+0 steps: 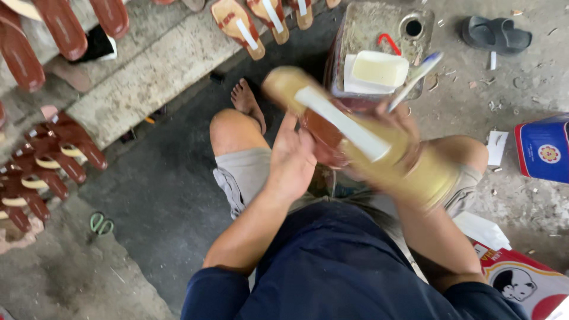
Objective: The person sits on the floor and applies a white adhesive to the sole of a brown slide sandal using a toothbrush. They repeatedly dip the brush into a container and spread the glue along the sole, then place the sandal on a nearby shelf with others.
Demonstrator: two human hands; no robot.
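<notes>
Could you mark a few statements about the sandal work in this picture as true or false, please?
1. Both hands are on a tan sandal sole with a white strap. True: the left hand and right hand meet at it.
2. The person wears shoes. False: the foot is bare.
3. Green scissors lie on the floor. True.
4. A white block sits on top of the metal can. True.
5. The brown sandals at the picture's left are stacked in a box. False: they lie in rows on the ground.
</notes>
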